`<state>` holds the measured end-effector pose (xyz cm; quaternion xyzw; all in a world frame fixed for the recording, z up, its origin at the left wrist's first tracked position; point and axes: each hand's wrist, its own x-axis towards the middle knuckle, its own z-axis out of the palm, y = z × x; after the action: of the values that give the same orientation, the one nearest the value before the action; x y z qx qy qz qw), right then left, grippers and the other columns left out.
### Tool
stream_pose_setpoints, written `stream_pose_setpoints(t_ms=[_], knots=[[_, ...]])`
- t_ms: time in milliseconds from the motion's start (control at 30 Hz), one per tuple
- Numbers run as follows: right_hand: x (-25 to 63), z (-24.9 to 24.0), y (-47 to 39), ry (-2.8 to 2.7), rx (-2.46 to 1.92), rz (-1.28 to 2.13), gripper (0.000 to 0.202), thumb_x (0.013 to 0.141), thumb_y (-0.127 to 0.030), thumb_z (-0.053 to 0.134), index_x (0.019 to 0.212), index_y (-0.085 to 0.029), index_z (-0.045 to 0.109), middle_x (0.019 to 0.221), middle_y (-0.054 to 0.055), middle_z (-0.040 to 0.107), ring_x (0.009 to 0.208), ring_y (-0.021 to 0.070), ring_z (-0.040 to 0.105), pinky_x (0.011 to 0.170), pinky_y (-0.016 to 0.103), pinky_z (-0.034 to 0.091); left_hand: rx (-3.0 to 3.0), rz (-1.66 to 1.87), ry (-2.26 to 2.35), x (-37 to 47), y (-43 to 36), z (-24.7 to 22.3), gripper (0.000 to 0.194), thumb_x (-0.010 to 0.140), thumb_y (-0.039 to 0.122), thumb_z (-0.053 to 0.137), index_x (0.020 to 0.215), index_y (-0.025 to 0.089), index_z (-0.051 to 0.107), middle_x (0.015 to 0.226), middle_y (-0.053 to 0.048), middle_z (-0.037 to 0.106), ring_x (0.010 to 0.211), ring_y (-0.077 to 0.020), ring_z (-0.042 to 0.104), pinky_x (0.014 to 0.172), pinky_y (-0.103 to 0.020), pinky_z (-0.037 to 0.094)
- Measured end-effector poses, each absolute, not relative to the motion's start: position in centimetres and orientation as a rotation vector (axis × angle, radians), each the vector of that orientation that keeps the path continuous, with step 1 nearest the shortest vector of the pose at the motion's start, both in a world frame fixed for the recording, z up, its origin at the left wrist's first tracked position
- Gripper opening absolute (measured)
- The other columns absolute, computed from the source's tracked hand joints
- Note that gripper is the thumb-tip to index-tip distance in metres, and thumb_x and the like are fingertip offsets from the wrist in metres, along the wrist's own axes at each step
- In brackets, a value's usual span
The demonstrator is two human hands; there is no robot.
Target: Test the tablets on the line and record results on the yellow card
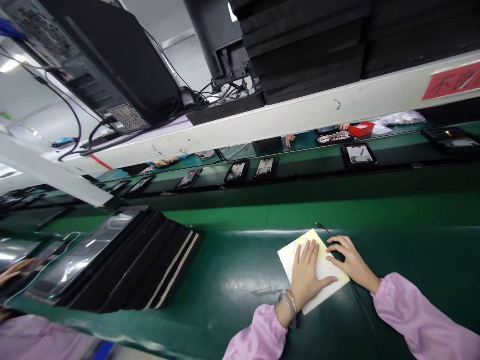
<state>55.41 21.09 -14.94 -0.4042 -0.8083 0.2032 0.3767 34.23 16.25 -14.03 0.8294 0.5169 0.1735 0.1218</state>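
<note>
A pale yellow and white sheet of paper lies on the green mat of the bench in front of me. My left hand rests flat on the sheet, fingers stretched out and thumb spread to the right. Two bangles circle that wrist. At the sheet's right edge is my right hand, its fingers apart and slightly bent, the tips at the paper's border. A thin black cable runs beneath or beside this hand; its plug end shows just above the sheet. I see nothing gripped in either hand.
To the left stands a stack of black trays with a glossy panel on top. Beyond the bench, a line carries several open tablet-like devices. A shelf overhead holds a computer tower and black foam. A co-worker's hand shows far left.
</note>
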Motion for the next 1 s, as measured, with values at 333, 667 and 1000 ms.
stream_pose_setpoints(t_ms=[333, 667, 1000], knots=[[57.8, -14.3, 14.6, -2.176, -1.245, 0.624, 0.056, 0.099, -0.019, 0.024, 0.155, -0.02, 0.028, 0.104, 0.009, 0.057, 0.09, 0.0279, 0.064, 0.077, 0.04, 0.054, 2.288, 0.228, 2.17, 35.0, 13.4, -15.0, 0.097, 0.093, 0.064, 0.058, 0.158, 0.002, 0.023, 0.157, -0.035, 0.026, 0.143, -0.0549, 0.031, 0.099, -0.075, 0.046], [59.8, -11.8, 18.6, -1.675, -1.222, 0.529, 0.03, 0.096, -0.032, 0.049, 0.122, -0.018, 0.056, 0.105, 0.011, 0.058, 0.082, 0.0276, 0.065, 0.071, 0.04, 0.062, 2.6, 0.288, 1.362, 31.7, 8.5, -12.1, 0.081, 0.099, 0.06, 0.051, 0.163, 0.027, 0.015, 0.168, -0.01, 0.017, 0.154, -0.0348, 0.018, 0.122, -0.06, 0.031], [53.9, -9.4, 15.1, -2.099, -0.887, 0.66, 0.026, 0.108, -0.03, 0.044, 0.122, -0.025, 0.066, 0.118, 0.005, 0.065, 0.11, 0.0272, 0.062, 0.097, 0.039, 0.056, 2.86, 0.811, 0.975, 38.9, 6.7, -15.9, 0.015, 0.081, 0.029, 0.053, 0.081, 0.02, 0.065, 0.07, -0.007, 0.067, 0.063, -0.0232, 0.066, 0.061, -0.039, 0.057]])
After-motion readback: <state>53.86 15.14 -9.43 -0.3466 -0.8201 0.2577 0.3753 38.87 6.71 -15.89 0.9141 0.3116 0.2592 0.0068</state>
